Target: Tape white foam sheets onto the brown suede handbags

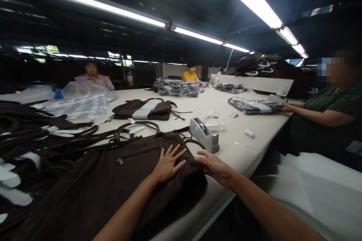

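Observation:
A large dark brown bag with a zip pocket lies flat at the near edge of the long pale table. My left hand rests palm down on its right part, fingers spread. My right hand touches the bag's right edge, fingers loosely apart, holding nothing. A grey tape dispenser stands just beyond my right hand.
More brown bags and straps pile up at the left. Another brown bag lies mid-table. Plastic-wrapped bundles sit farther back and at the right, where a seated person's hand rests. Two more people sit at the far side.

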`<state>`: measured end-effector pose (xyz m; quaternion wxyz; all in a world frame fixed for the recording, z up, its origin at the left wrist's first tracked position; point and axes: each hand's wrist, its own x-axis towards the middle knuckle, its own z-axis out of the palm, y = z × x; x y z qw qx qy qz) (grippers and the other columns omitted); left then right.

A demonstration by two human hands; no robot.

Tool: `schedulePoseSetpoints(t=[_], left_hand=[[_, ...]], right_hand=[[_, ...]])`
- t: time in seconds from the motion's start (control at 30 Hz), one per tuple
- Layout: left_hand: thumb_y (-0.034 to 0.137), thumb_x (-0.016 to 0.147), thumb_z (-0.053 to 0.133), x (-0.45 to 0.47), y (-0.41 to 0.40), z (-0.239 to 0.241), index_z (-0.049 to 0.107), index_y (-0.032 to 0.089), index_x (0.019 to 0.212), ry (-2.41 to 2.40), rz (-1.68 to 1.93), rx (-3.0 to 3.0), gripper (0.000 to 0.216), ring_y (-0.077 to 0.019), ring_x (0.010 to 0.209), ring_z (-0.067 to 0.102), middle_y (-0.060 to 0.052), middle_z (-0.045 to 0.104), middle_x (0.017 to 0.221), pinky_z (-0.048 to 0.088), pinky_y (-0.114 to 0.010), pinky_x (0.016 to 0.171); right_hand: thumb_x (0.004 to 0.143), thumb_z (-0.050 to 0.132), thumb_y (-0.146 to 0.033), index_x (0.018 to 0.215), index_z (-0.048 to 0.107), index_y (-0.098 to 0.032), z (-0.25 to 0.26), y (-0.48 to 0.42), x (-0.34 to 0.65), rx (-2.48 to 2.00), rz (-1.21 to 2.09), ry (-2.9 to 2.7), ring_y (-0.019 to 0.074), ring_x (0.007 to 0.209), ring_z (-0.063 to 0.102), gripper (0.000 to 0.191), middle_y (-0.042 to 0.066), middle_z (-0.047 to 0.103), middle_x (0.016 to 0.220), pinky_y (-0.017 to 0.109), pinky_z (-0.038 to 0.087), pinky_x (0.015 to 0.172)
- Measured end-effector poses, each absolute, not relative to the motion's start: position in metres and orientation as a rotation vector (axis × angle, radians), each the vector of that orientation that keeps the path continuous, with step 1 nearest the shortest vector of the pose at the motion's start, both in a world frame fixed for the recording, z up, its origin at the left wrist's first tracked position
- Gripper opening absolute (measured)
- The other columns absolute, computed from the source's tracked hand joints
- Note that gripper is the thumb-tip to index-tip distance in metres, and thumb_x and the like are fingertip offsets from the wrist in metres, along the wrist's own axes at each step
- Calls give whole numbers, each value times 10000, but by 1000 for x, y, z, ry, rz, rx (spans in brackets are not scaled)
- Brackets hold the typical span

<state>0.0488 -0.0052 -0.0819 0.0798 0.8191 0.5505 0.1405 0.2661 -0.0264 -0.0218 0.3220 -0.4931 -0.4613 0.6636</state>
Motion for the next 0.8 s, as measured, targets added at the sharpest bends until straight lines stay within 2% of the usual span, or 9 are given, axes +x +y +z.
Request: schedulePoseSetpoints(t=[0.1,0.2,0.33,0.4,0.5,0.57,0.63,0.7,0.8], left_hand=[[530,935,348,48,-4,-83,342,406,1424,1640,435,2444,504,-346,1438,184,-14,271,1561,128,-679,1096],[509,941,345,47,-3,-83,345,399,1425,1632,452,2433,496,-335,1439,186,-8,276,1559,120,-666,1105],[526,943,323,47,-5,-82,320,386,1440,1621,432,2442,516,-330,1443,176,-15,258,1566,114,-662,1109],[545,939,324,46,-6,-82,292,387,1451,1614,426,2453,537,-329,1446,165,-18,248,1570,109,-659,1111],[579,928,325,46,-8,-83,258,387,1462,1603,426,2461,572,-324,1451,143,-25,229,1577,87,-651,1120],[609,914,330,46,-10,-82,249,386,1465,1578,424,2458,600,-320,1454,128,-29,210,1582,74,-646,1125],[633,905,321,48,-13,-80,238,387,1467,1540,410,2441,619,-313,1457,112,-30,192,1586,66,-641,1129],[656,894,312,50,-16,-76,220,384,1472,1512,375,2423,646,-311,1460,94,-36,171,1589,59,-639,1130],[693,867,327,53,-19,-71,220,406,1466,1506,325,2426,673,-332,1458,64,-47,136,1595,43,-657,1118]], right_hand=[[844,566,-370,1342,423,-175,-10,-40,267,-1226,1654,-1361,129,906,601,553,50,650,1035,250,449,795],[744,574,-200,1368,433,-213,-4,-44,273,-1008,1565,-1720,160,1006,582,640,41,633,1142,293,442,873],[627,508,-12,1379,429,-268,-2,-46,282,-811,1260,-2163,178,1228,471,797,30,472,1405,281,408,969],[650,462,35,1318,484,-246,-5,-45,280,-879,922,-2323,171,1212,481,724,42,512,1358,278,409,969],[739,414,51,1111,587,-178,-22,-46,272,-979,362,-2526,181,976,575,470,76,632,1065,286,467,850],[815,409,12,941,613,-167,-45,-50,268,-987,38,-2547,193,844,572,299,78,627,902,279,489,731],[859,394,-17,800,600,-174,-73,-59,266,-959,-144,-2374,193,770,559,265,68,596,786,278,495,670],[863,383,-14,807,607,-176,-101,-68,268,-920,-184,-2122,195,775,577,281,65,589,766,298,521,697],[827,403,-8,1093,613,-169,-126,-82,273,-895,-156,-1915,218,946,620,375,95,636,957,352,551,827]])
